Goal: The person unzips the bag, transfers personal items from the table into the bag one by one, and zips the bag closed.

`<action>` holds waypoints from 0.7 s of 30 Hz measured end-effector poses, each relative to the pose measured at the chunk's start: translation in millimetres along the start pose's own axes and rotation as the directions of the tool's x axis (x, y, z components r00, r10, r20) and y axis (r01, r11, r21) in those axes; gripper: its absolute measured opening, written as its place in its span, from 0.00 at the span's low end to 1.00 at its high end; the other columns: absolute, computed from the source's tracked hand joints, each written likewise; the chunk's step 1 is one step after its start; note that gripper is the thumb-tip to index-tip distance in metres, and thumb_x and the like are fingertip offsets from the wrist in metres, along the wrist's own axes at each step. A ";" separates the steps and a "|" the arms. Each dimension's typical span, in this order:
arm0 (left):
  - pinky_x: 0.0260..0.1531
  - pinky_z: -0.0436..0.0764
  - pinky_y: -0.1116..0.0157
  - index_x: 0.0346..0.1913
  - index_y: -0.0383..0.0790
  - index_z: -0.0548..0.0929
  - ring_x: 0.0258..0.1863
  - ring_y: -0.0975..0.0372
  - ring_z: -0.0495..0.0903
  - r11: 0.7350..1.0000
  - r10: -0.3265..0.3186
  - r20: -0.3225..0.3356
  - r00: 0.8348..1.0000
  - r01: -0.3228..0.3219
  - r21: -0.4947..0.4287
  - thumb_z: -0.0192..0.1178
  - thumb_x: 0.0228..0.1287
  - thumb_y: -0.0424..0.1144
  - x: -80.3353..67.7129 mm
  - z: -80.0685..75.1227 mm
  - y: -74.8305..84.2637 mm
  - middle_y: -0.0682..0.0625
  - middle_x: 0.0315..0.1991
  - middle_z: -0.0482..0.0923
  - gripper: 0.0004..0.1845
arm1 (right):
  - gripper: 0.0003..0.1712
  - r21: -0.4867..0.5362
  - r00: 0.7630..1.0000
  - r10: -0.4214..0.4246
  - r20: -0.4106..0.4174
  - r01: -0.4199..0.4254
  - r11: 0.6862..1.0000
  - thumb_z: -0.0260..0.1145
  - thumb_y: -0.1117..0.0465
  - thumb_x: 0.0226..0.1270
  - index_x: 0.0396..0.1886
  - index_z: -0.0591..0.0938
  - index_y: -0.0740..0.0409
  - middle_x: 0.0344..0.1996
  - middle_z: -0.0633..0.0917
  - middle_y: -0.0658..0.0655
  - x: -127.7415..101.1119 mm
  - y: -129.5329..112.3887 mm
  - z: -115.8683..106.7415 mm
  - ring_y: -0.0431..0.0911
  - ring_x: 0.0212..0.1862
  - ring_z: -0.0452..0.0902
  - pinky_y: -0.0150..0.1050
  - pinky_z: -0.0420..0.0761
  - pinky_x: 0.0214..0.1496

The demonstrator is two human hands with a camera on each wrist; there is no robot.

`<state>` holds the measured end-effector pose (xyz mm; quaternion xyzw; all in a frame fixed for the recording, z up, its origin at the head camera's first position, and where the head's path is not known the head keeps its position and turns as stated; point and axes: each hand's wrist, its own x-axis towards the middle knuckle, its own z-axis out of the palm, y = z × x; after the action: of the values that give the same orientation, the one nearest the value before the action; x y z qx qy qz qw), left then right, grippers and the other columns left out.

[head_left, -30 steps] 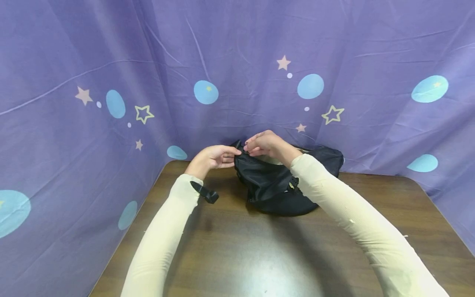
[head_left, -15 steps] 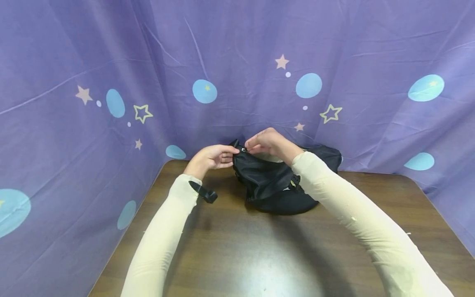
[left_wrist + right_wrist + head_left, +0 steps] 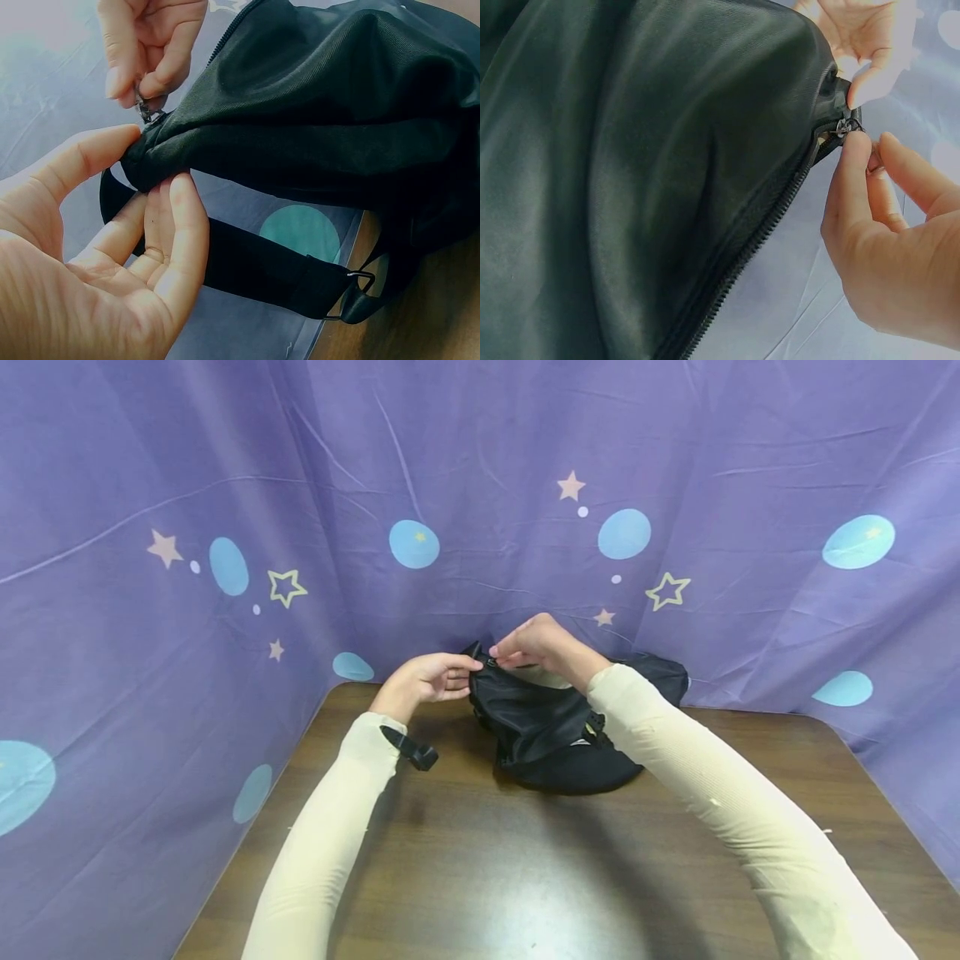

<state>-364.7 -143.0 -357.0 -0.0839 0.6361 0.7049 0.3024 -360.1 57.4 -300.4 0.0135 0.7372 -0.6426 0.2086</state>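
Observation:
A black fabric bag lies at the back of the table, its zipped mouth gaping with pale stuff inside. My left hand pinches the bag's corner between thumb and fingers, as the left wrist view shows closely. Just beside it, my right hand pinches the pull tab of the zipper slider. That slider sits at the corner end of the zipper, and the zipper teeth run apart from it along the opening. A black strap with a metal ring hangs below the corner.
The brown wooden table extends towards me. Behind and to the left hangs a purple curtain with stars and blue ovals, close to the bag's back. A black band is around my left sleeve.
My right fingers have shifted slightly at the zipper end; half a second ago the slider showed more plainly beside them. My left hand keeps its hold on the corner, and the bag barely moves.

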 end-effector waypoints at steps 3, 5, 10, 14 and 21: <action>0.35 0.84 0.70 0.27 0.45 0.83 0.34 0.64 0.80 1.000 -0.001 0.000 1.000 0.001 -0.001 0.57 0.71 0.33 0.0 0.0 0.1 0.55 0.29 0.83 0.13 | 0.04 -0.044 1.000 -0.002 0.008 0.002 0.999 0.68 0.81 0.60 0.32 0.87 0.73 0.20 0.86 0.56 -0.1 0.8 -0.7 0.43 0.24 0.84 0.38 0.90 0.42; 0.36 0.84 0.70 0.26 0.45 0.83 0.34 0.64 0.80 1.000 -0.001 0.002 1.000 0.001 -0.003 0.57 0.71 0.33 0.2 0.0 0.1 0.55 0.29 0.83 0.13 | 0.06 -0.066 1.000 0.000 0.013 0.001 0.998 0.67 0.82 0.60 0.32 0.87 0.73 0.20 0.86 0.55 0.0 1.7 -1.8 0.42 0.25 0.83 0.37 0.90 0.41; 0.36 0.84 0.70 0.28 0.45 0.83 0.34 0.64 0.80 1.000 0.007 0.002 1.000 -0.007 -0.004 0.58 0.71 0.33 -1.8 0.5 0.1 0.55 0.29 0.83 0.12 | 0.07 -0.101 0.999 0.018 0.039 -0.014 0.995 0.64 0.81 0.63 0.33 0.86 0.72 0.20 0.85 0.54 -0.5 4.2 -4.4 0.43 0.26 0.82 0.35 0.89 0.37; 0.36 0.84 0.70 0.28 0.45 0.83 0.33 0.64 0.80 1.000 0.008 0.001 1.000 -0.008 -0.006 0.58 0.71 0.33 -3.1 -0.6 -0.8 0.55 0.28 0.83 0.12 | 0.05 -0.130 0.997 0.038 0.062 -0.030 0.991 0.64 0.79 0.65 0.33 0.86 0.71 0.21 0.86 0.54 -1.0 6.1 -4.2 0.43 0.27 0.81 0.36 0.88 0.36; 0.37 0.84 0.70 0.31 0.45 0.82 0.34 0.64 0.79 1.000 0.008 -0.003 1.000 -0.008 -0.002 0.59 0.71 0.35 -5.0 0.9 -1.2 0.55 0.33 0.81 0.08 | 0.04 -0.111 0.998 0.048 0.045 -0.043 0.993 0.67 0.77 0.65 0.37 0.86 0.72 0.21 0.86 0.55 -1.4 5.8 -2.3 0.43 0.25 0.83 0.35 0.88 0.35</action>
<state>-359.9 -143.7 -355.3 -0.0825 0.6362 0.7066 0.2987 -357.8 60.9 -305.1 0.0036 0.7657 -0.5964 0.2409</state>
